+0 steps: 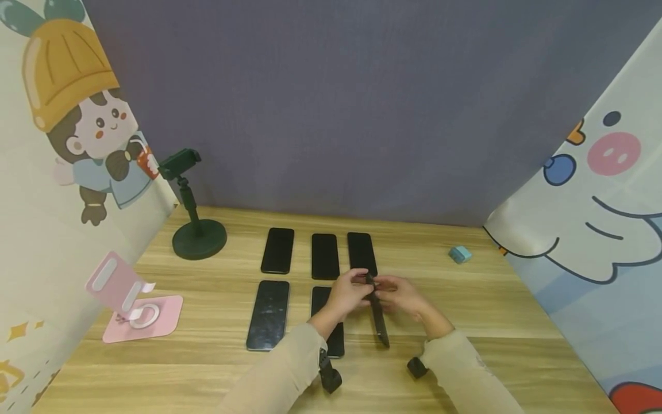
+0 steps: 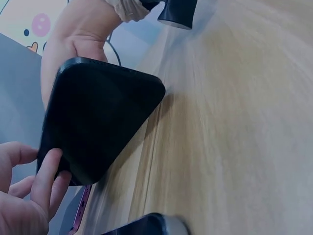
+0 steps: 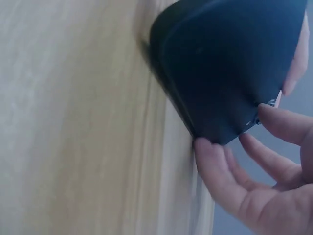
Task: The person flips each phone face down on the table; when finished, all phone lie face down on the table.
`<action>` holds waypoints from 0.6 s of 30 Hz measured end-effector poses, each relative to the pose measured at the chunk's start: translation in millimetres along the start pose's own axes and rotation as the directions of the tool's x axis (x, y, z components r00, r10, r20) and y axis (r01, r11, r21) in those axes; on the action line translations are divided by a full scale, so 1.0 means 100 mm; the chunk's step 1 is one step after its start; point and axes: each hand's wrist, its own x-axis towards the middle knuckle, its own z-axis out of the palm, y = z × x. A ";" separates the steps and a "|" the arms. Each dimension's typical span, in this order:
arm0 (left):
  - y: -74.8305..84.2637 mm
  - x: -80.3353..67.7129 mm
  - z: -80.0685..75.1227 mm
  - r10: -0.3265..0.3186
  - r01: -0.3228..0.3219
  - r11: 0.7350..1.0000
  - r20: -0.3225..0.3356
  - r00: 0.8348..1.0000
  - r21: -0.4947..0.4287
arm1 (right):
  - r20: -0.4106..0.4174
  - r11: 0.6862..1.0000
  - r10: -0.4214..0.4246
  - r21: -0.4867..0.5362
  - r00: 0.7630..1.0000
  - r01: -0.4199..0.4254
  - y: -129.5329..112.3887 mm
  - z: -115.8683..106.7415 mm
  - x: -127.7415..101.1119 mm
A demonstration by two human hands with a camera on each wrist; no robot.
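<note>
Between both hands a dark smartphone (image 1: 380, 322) is held tilted up on its long edge, with its near end close to the table. My left hand (image 1: 347, 294) pinches its far end, and fingertips lie on the black screen (image 2: 98, 112) in the left wrist view. From the other side my right hand (image 1: 405, 296) grips the same end, fingers at the edge of the dark back (image 3: 230, 68) near the camera lenses. Left of it another phone (image 1: 336, 339) lies partly hidden under the left forearm. Just beyond the hands lies a phone (image 1: 362, 252), screen up.
More black phones lie in two rows: one at back left (image 1: 278, 250), one at back middle (image 1: 324, 256), one at front left (image 1: 268, 315). A pink folding stand (image 1: 168, 322) and a dark green round-based stand (image 1: 199, 240) occupy the left. A small blue block (image 1: 460, 254) sits right.
</note>
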 end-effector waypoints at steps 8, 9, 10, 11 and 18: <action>-0.01 0.03 -0.06 0.057 -0.043 0.949 -0.037 0.998 0.311 | -0.094 0.988 0.070 -0.127 0.993 -0.082 0.04 0.01 0.02; -0.01 0.04 -0.06 0.065 -0.048 0.935 -0.035 0.997 0.351 | -0.113 0.985 0.084 -0.142 0.990 -0.100 0.05 0.02 0.02; -0.01 0.04 -0.07 0.067 -0.050 0.921 -0.031 0.997 0.387 | -0.126 0.981 0.096 -0.155 0.987 -0.116 0.05 0.02 0.02; -0.02 0.05 -0.07 0.075 -0.057 0.901 -0.027 0.997 0.430 | -0.141 0.978 0.108 -0.160 0.984 -0.131 0.05 0.02 0.03; -0.02 0.07 -0.07 0.077 -0.053 0.775 -0.010 0.997 0.630 | -0.205 0.962 0.141 -0.203 0.969 -0.183 0.03 0.03 0.06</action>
